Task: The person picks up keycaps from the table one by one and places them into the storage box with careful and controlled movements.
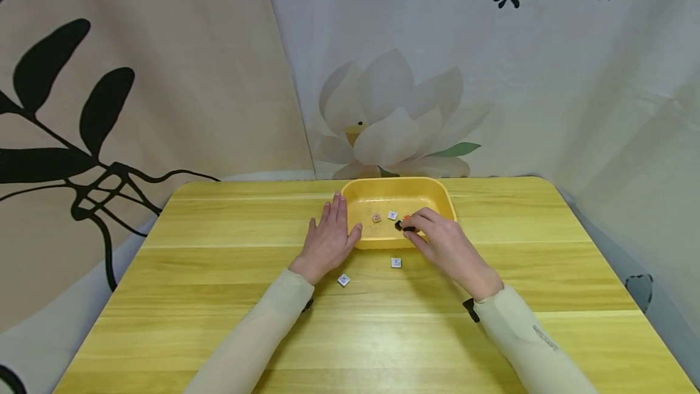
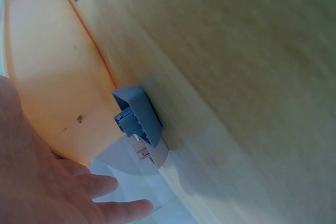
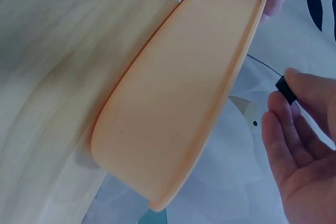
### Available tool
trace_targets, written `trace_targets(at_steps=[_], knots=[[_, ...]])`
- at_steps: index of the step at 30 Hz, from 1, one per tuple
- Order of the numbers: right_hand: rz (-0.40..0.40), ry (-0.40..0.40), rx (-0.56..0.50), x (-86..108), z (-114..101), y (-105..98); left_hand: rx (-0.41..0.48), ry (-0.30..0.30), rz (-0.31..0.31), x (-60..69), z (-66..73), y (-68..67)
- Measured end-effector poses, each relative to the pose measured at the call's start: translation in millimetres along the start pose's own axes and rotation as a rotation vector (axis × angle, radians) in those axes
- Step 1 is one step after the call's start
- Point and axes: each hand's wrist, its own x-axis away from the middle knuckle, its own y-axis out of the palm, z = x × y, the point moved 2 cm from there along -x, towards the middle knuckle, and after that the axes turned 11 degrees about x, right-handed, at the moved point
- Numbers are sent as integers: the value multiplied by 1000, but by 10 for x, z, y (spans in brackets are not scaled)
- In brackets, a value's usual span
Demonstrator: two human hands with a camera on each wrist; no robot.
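Observation:
A small black keycap point(image 3: 286, 90) is pinched between the thumb and fingers of my right hand point(image 1: 445, 239), over the front right part of a yellow plastic tray point(image 1: 394, 188). With fingers stretched out, my left hand point(image 1: 330, 236) rests against the tray's left side. Inside lie a tan keycap point(image 1: 376, 217), a white keycap point(image 1: 392, 215) and a dark one point(image 1: 398, 224); something orange is partly covered by my right fingers. On the table before the tray are two pale keycaps, one to the right point(image 1: 396, 262) and one nearer my left wrist point(image 1: 343, 280).
The tray stands at the far edge of a wooden table point(image 1: 383, 333). Behind it hangs a cloth backdrop point(image 1: 219, 78) printed with a lotus, leaves and characters. The left wrist view shows a hollow grey keycap point(image 2: 142, 111) beside the tray wall.

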Motion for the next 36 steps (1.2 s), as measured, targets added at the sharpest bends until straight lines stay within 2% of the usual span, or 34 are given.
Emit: trace_targets(at_steps=[6,13,22,31,36], knots=[[-32,47,-8,-143,57,98,-8,-1,2,0,-8,0],[-88,50,38,-334,109,264,-4,-3,7,-9,-12,-1],[-243,142,30,-519,166,470,2,4,11,-2,-5,2],[-398,185,74,-635,221,649,-14,12,13,-9,-9,3],[-454,204,96,-654,242,723,-17,9,11,-8,-10,-3]])
